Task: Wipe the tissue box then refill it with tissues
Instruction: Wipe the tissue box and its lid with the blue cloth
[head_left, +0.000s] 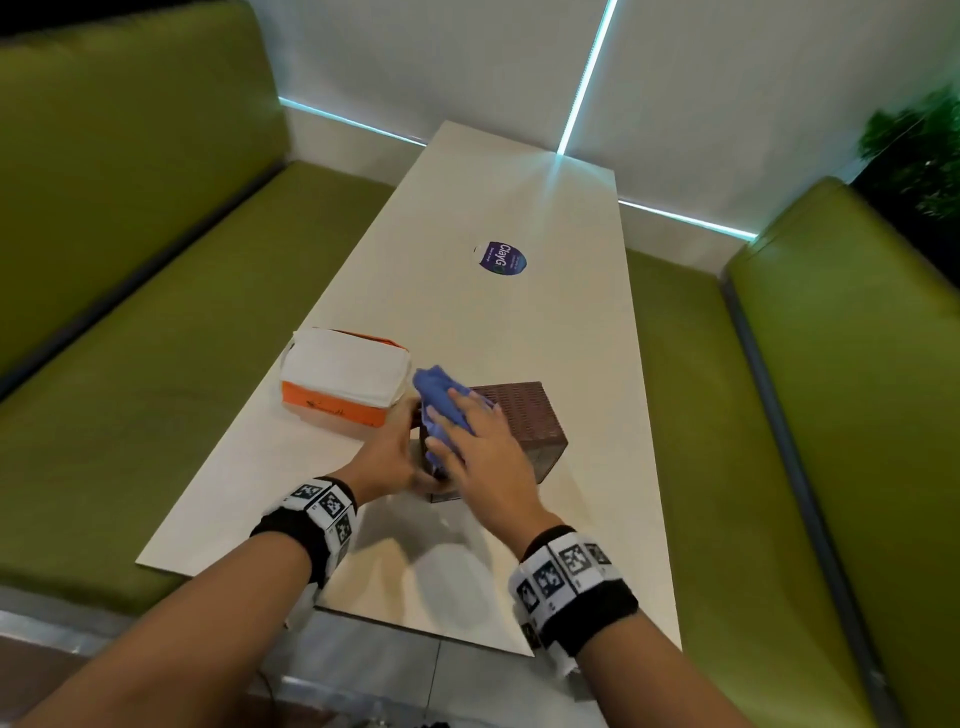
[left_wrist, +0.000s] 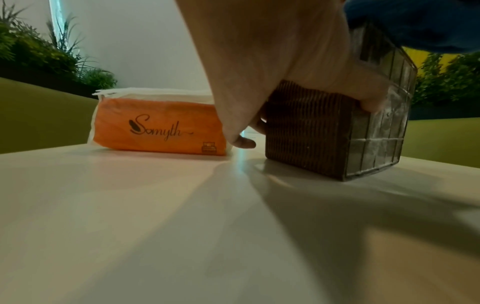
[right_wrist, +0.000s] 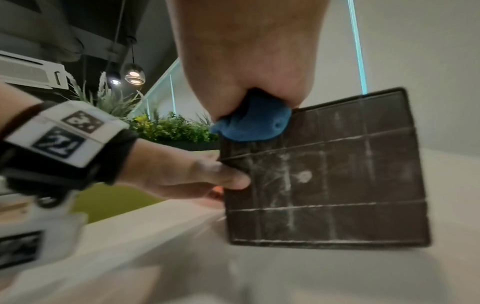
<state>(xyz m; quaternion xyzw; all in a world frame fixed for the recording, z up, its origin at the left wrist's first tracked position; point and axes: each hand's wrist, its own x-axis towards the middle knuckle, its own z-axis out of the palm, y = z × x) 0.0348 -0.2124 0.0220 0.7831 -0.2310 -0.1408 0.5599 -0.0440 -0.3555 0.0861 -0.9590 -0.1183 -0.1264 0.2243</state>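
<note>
A brown woven tissue box (head_left: 524, 421) (left_wrist: 306, 131) lies on its side on the white table (head_left: 467, 322), its dusty gridded base (right_wrist: 337, 174) turned toward me. My left hand (head_left: 400, 452) (left_wrist: 272, 61) (right_wrist: 197, 176) grips the box at its near left edge, thumb on the base and fingers round the woven side. On the box's upper face, my right hand (head_left: 457, 421) (right_wrist: 246, 51) holds a bunched blue cloth (head_left: 436, 389) (right_wrist: 253, 125) and presses it down. Left of the box lies an orange and white tissue pack (head_left: 343, 379) (left_wrist: 158, 127).
Green padded benches (head_left: 130, 389) run along both long sides of the table. A round purple sticker (head_left: 501, 257) sits on the tabletop farther back. A white wall closes the far end. Potted greenery (head_left: 914, 140) stands behind the right bench.
</note>
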